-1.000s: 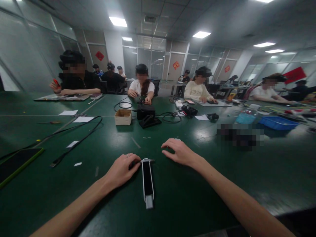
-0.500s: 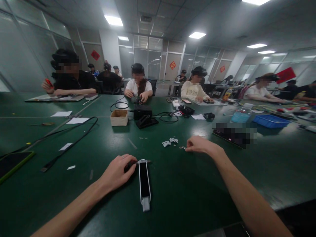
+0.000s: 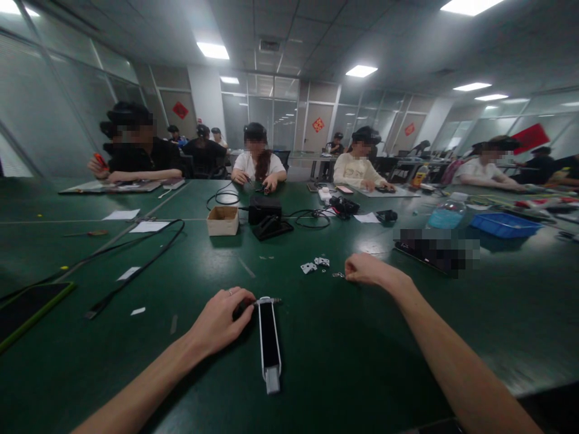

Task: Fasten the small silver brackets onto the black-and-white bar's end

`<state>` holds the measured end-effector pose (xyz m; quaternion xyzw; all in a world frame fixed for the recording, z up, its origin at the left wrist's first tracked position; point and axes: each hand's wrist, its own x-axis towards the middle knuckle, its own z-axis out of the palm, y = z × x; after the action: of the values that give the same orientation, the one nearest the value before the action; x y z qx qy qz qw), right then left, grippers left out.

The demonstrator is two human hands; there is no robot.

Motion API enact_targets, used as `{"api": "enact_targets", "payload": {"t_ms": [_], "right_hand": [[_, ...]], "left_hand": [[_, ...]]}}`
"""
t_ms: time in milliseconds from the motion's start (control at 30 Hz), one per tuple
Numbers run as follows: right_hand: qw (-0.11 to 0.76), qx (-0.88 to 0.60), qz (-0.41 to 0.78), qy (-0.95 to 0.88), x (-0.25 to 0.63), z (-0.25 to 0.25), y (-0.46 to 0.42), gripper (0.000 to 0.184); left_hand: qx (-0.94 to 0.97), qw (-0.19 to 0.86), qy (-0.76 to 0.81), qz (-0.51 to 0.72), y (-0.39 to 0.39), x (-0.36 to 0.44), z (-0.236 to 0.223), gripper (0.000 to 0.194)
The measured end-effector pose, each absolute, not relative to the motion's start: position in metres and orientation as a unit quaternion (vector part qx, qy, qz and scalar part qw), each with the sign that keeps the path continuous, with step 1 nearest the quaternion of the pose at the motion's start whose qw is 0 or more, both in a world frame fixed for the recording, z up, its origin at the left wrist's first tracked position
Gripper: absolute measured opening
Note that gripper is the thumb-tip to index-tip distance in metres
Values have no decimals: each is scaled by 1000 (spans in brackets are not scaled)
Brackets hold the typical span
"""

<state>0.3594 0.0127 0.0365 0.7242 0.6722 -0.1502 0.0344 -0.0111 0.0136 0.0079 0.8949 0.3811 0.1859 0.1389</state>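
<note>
My left hand [image 3: 225, 319] is closed, thumb and fingers around the near end of a thin metal rod [image 3: 275, 301] that passes across the top of a long white-edged frame with a black strip [image 3: 269, 337]. This frame lies on the green table, its pale grey end towards me. Further right, my right hand [image 3: 365, 269] has its fingertips pinched down on the table beside small shiny metal pieces [image 3: 338, 275]; what is between them is too small to make out. Left of these lie white plates with holes [image 3: 309, 267] and a tiny ring [image 3: 323, 271].
Across the table [image 3: 316, 361] stand an open cardboard box [image 3: 223, 222] and a black device [image 3: 265, 211] with cables. To the right are a blurred dark object [image 3: 425, 256], a bottle of blue liquid [image 3: 447, 212] and a blue tray [image 3: 505, 225]. Several people sit working opposite.
The whole view has shifted slightly, so things sit a little lower and further right. Both hands keep almost the same places relative to the frame and the small metal pieces.
</note>
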Motion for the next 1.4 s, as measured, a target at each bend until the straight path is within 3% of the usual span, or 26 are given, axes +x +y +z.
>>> {"api": "enact_targets", "payload": {"t_ms": [300,633,933,1167,1400], "right_hand": [[-2,673,-87,735,345,36,17,19],[8,670,-82,737,333,32,16,12],[-163,563,-69,807,284,33,4,16],[-339,433,-217,806,205,24,-27,14],[-382,429,-394,717,192,16,-28,20]], "left_hand": [[895,139,378,191,14,-11,8,24],[894,141,376,197,12,-12,6,22],[877,107,392,257,8,-13,9,19],[887,60,301,344,0,-3,6,16],[884,59,263,381,-2,-1,2,18]]}}
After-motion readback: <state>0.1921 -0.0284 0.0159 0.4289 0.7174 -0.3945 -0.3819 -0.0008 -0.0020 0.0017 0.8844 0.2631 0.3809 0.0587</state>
